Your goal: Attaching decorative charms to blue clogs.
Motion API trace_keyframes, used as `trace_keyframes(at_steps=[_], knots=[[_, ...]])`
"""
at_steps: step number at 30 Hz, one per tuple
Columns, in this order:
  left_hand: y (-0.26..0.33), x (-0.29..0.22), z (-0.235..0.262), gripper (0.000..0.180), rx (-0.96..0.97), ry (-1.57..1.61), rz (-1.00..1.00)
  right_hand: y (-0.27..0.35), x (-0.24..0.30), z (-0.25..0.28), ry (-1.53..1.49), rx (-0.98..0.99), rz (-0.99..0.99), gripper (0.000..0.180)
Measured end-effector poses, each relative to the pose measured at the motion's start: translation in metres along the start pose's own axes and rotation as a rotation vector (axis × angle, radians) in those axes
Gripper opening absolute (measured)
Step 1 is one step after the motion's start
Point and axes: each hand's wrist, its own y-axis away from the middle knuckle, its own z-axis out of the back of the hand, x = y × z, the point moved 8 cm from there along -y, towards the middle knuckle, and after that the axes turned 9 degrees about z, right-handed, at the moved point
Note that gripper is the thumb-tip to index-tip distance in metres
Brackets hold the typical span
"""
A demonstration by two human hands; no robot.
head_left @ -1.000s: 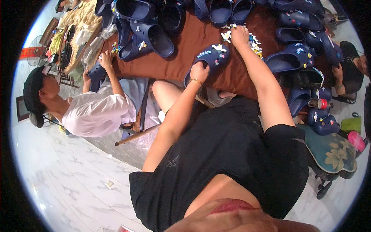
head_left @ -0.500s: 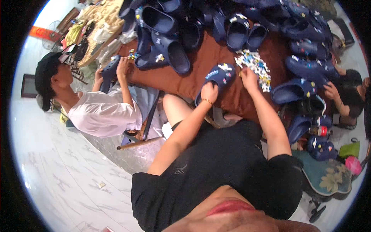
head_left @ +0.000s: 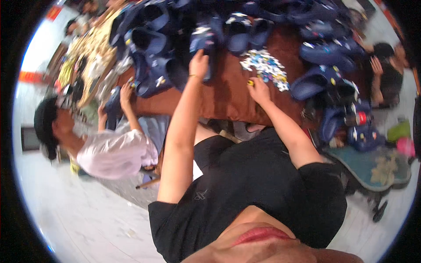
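Fingers of outstretched left hand (head_left: 199,63) grip clog (head_left: 202,44).

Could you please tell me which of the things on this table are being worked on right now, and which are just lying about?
In hand:
- blue clog, held by the left hand
- pile of small charms, beside the right hand

Lying about:
- other blue clogs
- red can
- green cushion
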Motion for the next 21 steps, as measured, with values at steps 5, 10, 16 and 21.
trace_keyframes(at_steps=[5, 10, 16, 21], knots=[[0.031, 0.037, -0.024, 0.052, -0.089, -0.399, -0.229, 0.0, -0.01, 0.014, -0.225, -0.025, -0.167, 0.028], [0.117, 0.026, -0.048, 0.047, -0.137, -0.43, -0.389, -0.02, -0.045, 0.13, -0.042, -0.391, -0.103, 0.016], [0.182, 0.04, -0.035, 0.04, -0.078, -0.417, -0.388, -0.092, -0.063, 0.285, 0.731, -0.497, -0.196, 0.033], [0.196, 0.043, -0.045, 0.042, -0.151, -0.322, -0.371, -0.086, -0.157, 0.328, 0.924, 0.087, -0.689, 0.048]])
